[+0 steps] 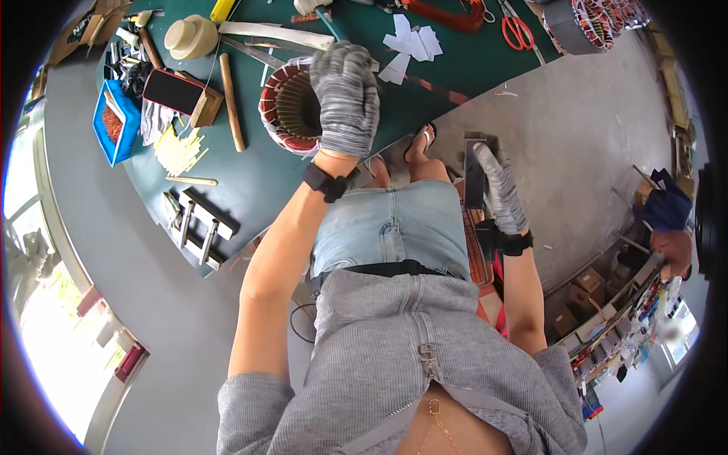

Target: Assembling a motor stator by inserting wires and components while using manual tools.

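Observation:
On the green table, my left hand (345, 98), in a grey knit glove, is closed with its fingers curled down at the right side of a ring-shaped motor stator (282, 106). White lacing binds the stator's red-brown windings. A teal handle (331, 26) with a pale head runs up to the left fingertips; whether they grip it is hidden. My right hand (502, 189), gloved the same way, is beside my right thigh, off the table. Its fingers close on the edge of a dark, long rectangular box-like piece (475, 171); its inside is hard to make out.
Left on the table are a phone (176, 92), a blue tray (115, 125), a wooden stick (231, 102), yellow strips (178, 152) and a metal fixture (201, 227). Far right lie red-handled scissors (518, 34), white paper pieces (413, 42) and another stator (584, 26). Shelves with boxes (588, 280) stand right.

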